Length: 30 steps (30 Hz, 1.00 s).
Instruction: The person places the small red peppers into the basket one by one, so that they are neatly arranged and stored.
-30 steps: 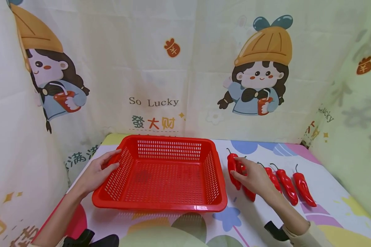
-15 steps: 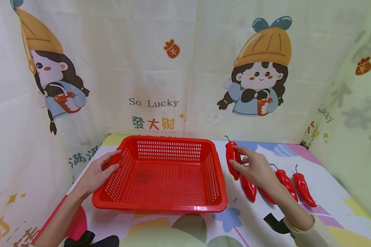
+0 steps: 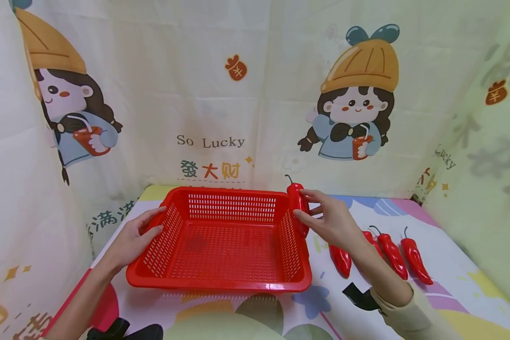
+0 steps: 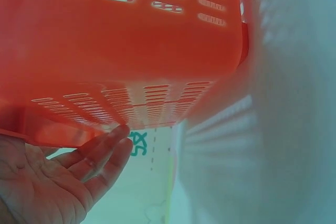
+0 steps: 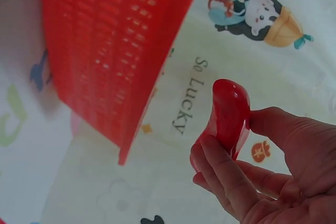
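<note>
A red chili pepper (image 3: pixel 298 208) with a curved dark stem is pinched between the thumb and fingers of my right hand (image 3: pixel 333 219). It is held upright above the right rim of a red plastic basket (image 3: pixel 229 286). The right wrist view shows the pepper (image 5: pixel 231 116) off the table, beside the basket's slotted wall (image 5: pixel 113 45). My left hand (image 3: pixel 136 236) holds the basket's left rim, thumb over the edge; in the left wrist view its fingers (image 4: pixel 102 163) lie below the rim, against the outer wall. The slotted basket floor shows nothing lying on it.
To the right, more red peppers lie on the patterned tablecloth: one (image 3: pixel 341 260) partly behind my right hand, others (image 3: pixel 393 255) further right, including the outermost pepper (image 3: pixel 416 260). A printed cloth backdrop (image 3: pixel 272 108) encloses the table at the back and sides.
My right hand has lifted the leftmost pepper from the table and carried it left and up to the basket's right rim. The left hand and basket stay in place.
</note>
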Available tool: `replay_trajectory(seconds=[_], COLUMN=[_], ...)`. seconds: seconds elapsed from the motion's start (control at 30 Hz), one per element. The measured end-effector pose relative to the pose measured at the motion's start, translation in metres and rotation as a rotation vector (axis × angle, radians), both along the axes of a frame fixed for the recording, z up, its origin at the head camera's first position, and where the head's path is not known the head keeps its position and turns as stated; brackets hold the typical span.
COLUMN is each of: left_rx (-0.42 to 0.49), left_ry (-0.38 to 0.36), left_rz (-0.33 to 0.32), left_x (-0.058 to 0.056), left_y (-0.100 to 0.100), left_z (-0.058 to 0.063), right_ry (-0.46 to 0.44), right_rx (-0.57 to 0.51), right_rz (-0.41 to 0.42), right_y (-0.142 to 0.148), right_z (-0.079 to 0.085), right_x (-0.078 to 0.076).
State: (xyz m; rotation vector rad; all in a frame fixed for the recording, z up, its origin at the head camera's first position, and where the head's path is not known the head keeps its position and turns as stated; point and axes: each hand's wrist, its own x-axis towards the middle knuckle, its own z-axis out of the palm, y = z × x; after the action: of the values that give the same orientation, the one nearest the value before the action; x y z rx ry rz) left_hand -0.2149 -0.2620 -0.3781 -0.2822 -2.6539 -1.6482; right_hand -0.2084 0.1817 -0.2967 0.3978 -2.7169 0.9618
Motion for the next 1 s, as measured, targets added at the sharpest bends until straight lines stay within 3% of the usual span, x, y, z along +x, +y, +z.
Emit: replay_trajectory(seconds=[0.3, 1.0], left_rx=[0.004, 0.009], left_ry=[0.019, -0.011], left_rz=[-0.010, 0.003], left_x=[0.001, 0.000], left_y=[0.000, 0.000], left_z=[-0.001, -0.002], right_ry=[0.037, -0.061], right_rx=[-0.046, -0.154], right_rz=[0.096, 0.235], right_y=[-0.028, -0.083], right_z=[0.010, 0.016], right_x=[-0.005, -0.012])
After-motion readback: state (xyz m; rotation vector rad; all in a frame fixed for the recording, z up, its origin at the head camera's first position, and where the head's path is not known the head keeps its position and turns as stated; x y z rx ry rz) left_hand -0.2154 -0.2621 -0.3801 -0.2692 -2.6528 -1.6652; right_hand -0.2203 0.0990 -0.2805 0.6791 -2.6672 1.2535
